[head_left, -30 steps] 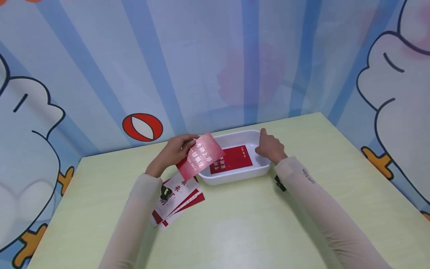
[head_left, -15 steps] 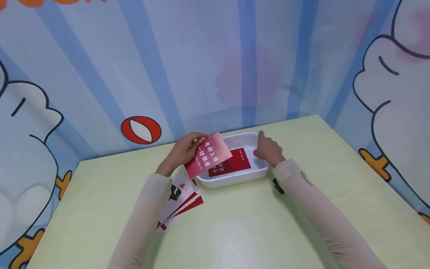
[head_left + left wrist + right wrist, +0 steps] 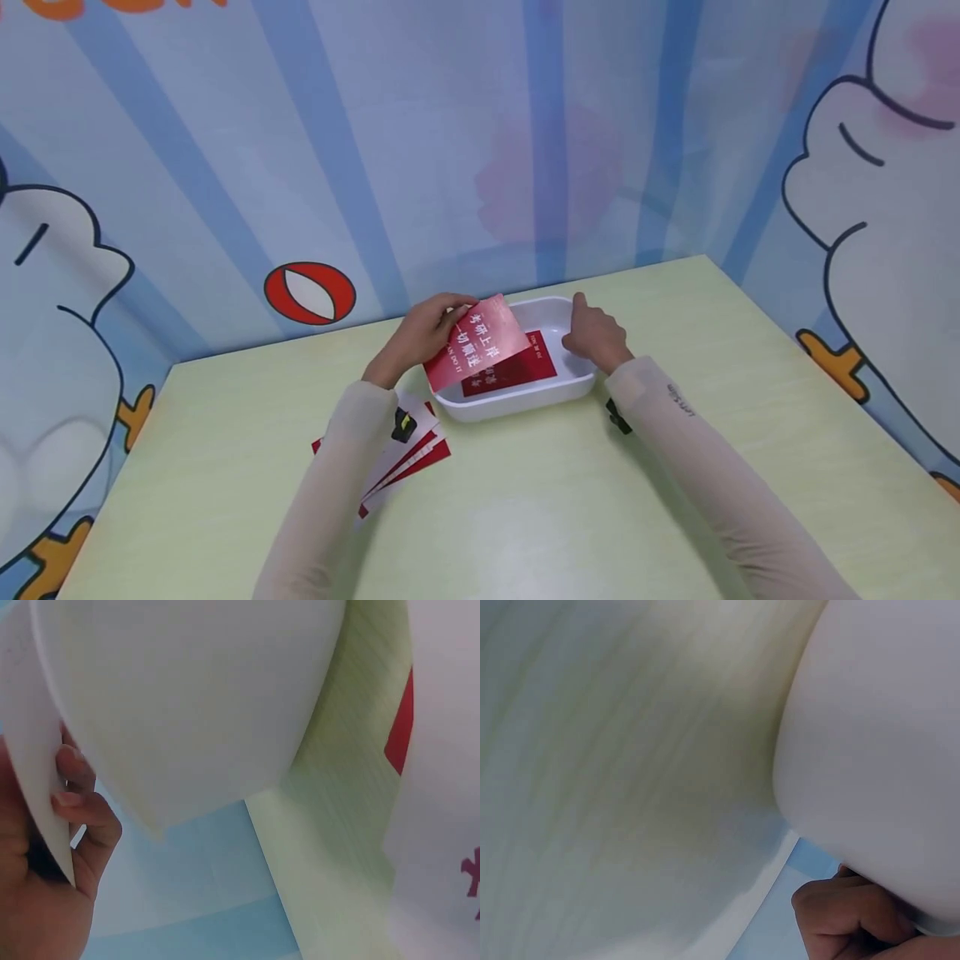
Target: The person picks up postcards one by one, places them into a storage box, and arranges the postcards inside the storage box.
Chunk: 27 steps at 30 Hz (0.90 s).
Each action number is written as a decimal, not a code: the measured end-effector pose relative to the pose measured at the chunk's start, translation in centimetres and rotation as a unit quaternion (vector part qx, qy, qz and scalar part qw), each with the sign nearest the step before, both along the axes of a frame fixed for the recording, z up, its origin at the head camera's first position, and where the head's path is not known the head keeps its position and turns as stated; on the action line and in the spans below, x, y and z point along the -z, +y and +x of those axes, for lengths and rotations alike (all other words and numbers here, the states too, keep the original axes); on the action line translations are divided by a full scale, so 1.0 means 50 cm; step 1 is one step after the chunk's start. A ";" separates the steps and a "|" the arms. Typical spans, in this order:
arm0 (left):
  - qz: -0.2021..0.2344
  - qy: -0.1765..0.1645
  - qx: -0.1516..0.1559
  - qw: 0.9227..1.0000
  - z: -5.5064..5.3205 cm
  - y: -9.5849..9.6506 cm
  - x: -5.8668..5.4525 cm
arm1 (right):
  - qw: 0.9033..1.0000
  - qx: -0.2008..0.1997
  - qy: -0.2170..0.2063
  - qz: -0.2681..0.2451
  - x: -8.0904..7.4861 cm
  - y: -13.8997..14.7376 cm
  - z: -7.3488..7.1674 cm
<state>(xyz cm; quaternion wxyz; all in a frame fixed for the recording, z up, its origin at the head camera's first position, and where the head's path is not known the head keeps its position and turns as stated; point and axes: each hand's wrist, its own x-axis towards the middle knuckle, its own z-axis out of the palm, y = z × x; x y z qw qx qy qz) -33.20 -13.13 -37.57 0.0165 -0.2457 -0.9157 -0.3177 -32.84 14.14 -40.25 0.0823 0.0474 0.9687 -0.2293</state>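
My left hand (image 3: 426,330) pinches a pinkish-red card (image 3: 486,343) printed with white characters, over the left end of a white tray (image 3: 517,407). In the left wrist view the fingers (image 3: 97,817) curl over the card's pale back (image 3: 34,757), beside the tray's outer wall (image 3: 195,712). Inside the tray lies a dark red card (image 3: 536,360), partly covered by the held one. My right hand (image 3: 597,336) grips the tray's right rim; the right wrist view shows its bent fingers (image 3: 847,907) against the white wall (image 3: 870,750).
A fanned pile of several red and white cards (image 3: 420,458) lies on the pale green table (image 3: 525,517) left of the tray, partly hidden by the left sleeve (image 3: 330,483). Behind the table stands a blue-striped cartoon backdrop (image 3: 465,150).
My left hand has carried the pinkish-red card to the right, farther over the tray. My right hand has stayed on the tray's rim. The view has shifted slightly.
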 end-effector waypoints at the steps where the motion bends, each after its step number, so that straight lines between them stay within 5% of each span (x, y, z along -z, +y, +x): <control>1: -0.001 0.001 0.003 1.000 -0.002 0.003 0.000 | 1.000 0.000 0.000 0.001 -0.001 0.001 0.000; 10: -0.009 -0.004 0.013 1.000 -0.018 0.027 0.008 | 1.000 0.002 -0.004 0.001 -0.003 0.002 -0.001; 27: 0.001 -0.075 0.019 0.997 -0.034 0.043 0.027 | 1.000 0.000 0.000 0.008 0.002 -0.001 -0.001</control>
